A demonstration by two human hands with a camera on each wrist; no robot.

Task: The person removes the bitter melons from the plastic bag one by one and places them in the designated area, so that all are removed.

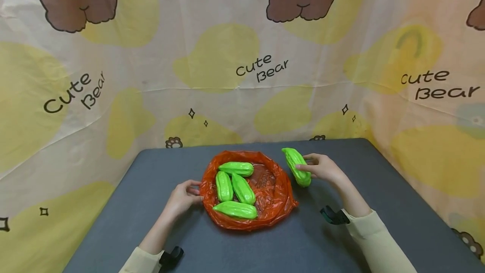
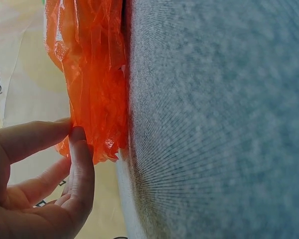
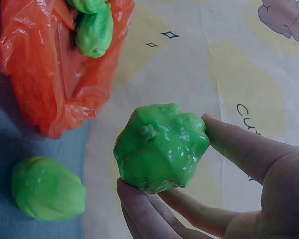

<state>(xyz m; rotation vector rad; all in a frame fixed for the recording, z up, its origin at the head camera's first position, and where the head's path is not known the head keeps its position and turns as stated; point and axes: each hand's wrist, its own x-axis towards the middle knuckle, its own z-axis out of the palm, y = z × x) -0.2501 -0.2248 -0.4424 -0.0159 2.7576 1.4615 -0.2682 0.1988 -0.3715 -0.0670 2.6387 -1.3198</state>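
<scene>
A red plastic bag [image 1: 273, 212] lies opened out on the table, its rim rolled into a ring. Several glossy green bitter melons [image 1: 236, 210] rest inside it, mostly toward its left side. At the bag's left edge, my left hand [image 1: 182, 199] pinches the thin plastic [image 2: 97, 94] between thumb and fingertips. Right of the bag, my right hand [image 1: 323, 167] grips another bitter melon [image 1: 294, 161] around its side, raised off the table. The right wrist view shows this melon [image 3: 162, 149] end-on, and one more melon [image 3: 47, 189] on the table beside the bag.
The grey table [image 1: 265, 252] has its back edge against a hanging cloth [image 1: 216, 62] printed with bears and lettering. Black straps [image 1: 171, 258] are on both wrists, by the pale sleeves [image 1: 379, 239].
</scene>
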